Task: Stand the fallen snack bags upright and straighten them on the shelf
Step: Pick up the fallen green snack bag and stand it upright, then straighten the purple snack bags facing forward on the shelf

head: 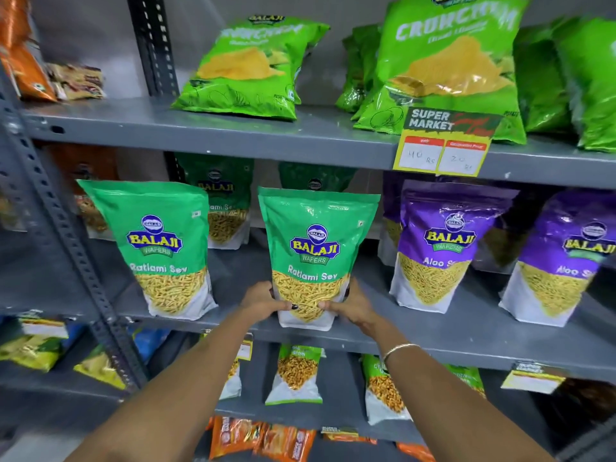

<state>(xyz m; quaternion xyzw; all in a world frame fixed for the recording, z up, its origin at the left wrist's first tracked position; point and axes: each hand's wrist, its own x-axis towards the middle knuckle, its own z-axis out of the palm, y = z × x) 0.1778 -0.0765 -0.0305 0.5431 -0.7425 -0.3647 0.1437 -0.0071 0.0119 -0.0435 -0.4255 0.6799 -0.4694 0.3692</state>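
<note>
A green Ratlami Sev bag [315,248] stands upright at the front edge of the middle grey shelf [433,331]. My left hand [263,300] grips its lower left corner and my right hand [353,305] grips its lower right corner. A second green Ratlami Sev bag [160,241] stands to the left, leaning slightly. Two more green bags [223,201] stand behind in shadow. Two purple Aloo Sev bags [440,241] [566,258] stand to the right.
The top shelf holds light green Crunchem chip bags [253,65] [446,61], leaning back, with a yellow price tag [443,151] on its edge. A slotted upright post [66,235] runs down the left. Lower shelves carry smaller green pouches [296,375] and orange packets [263,438].
</note>
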